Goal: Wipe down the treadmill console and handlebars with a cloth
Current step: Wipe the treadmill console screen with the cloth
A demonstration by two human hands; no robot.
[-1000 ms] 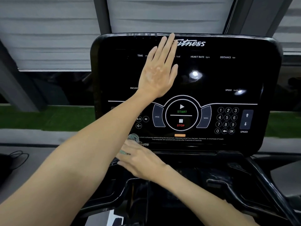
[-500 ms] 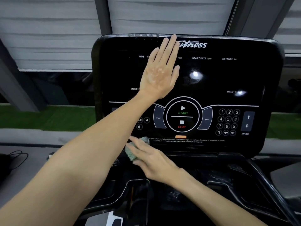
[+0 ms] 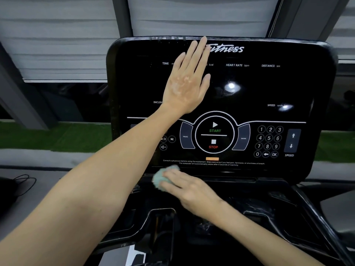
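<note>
The black treadmill console (image 3: 269, 87) fills the middle of the view, with START and STOP buttons and a number keypad. My left hand (image 3: 187, 83) lies flat on the upper screen, fingers straight and close together, reaching to the top edge. My right hand (image 3: 189, 189) presses a bunched pale green cloth (image 3: 161, 177) against the ledge just under the console's lower edge, left of centre. The cloth is blurred and half covered by my fingers. A dark handlebar (image 3: 315, 214) runs down at the lower right.
Below the console sits a black tray with cup-holder recesses (image 3: 163, 223). Grey blinds (image 3: 57, 35) and window frames are behind. A green strip of turf (image 3: 48, 135) lies outside. Black cables (image 3: 21, 185) lie on the floor at left.
My right hand has slid the cloth rightward and up along the console's lower edge, and the cloth now shows more. My left hand stays flat on the screen.
</note>
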